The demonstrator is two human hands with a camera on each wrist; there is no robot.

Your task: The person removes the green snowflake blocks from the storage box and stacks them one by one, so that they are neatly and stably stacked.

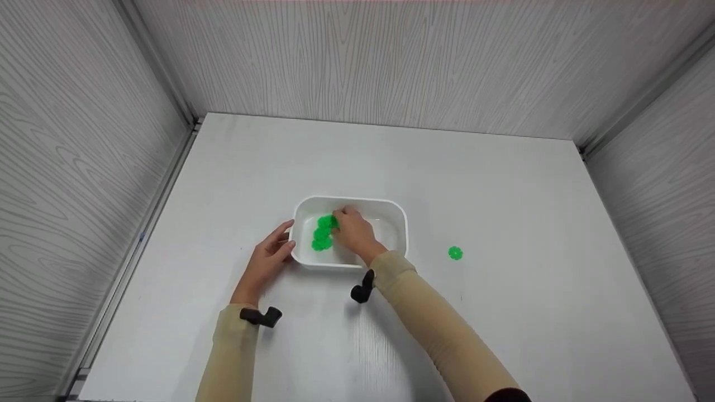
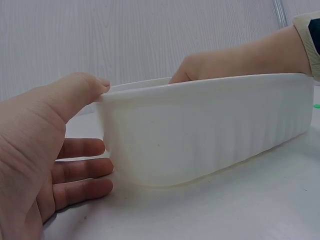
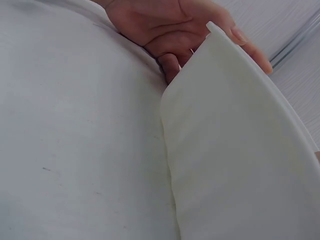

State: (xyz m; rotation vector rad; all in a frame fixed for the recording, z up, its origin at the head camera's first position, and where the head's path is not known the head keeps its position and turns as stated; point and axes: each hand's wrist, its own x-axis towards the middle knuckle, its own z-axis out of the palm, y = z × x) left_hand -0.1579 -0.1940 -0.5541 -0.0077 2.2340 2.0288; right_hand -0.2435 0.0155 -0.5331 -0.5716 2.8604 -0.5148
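A white plastic tub [image 1: 385,262] stands on the table. Inside, toward its left end, several green flower-shaped plastic discs [image 1: 322,240] lie close together, partly overlapping. My right hand [image 1: 356,231] reaches over the near rim into the tub, its bent fingers at the upper discs; I cannot tell whether they grip one. In the left wrist view the tub wall hides those fingertips. My left hand [image 1: 268,259] is at the tub's left end. There the thumb [image 2: 82,92] touches the rim, and the other fingers [image 2: 85,170] extend toward the outer wall below.
A single green disc [image 1: 455,253] lies on the white table [image 1: 519,223], to the right of the tub. Wood-grain panels [image 1: 380,61] enclose the table at the back and both sides. Each wrist carries a black camera mount [image 1: 363,287].
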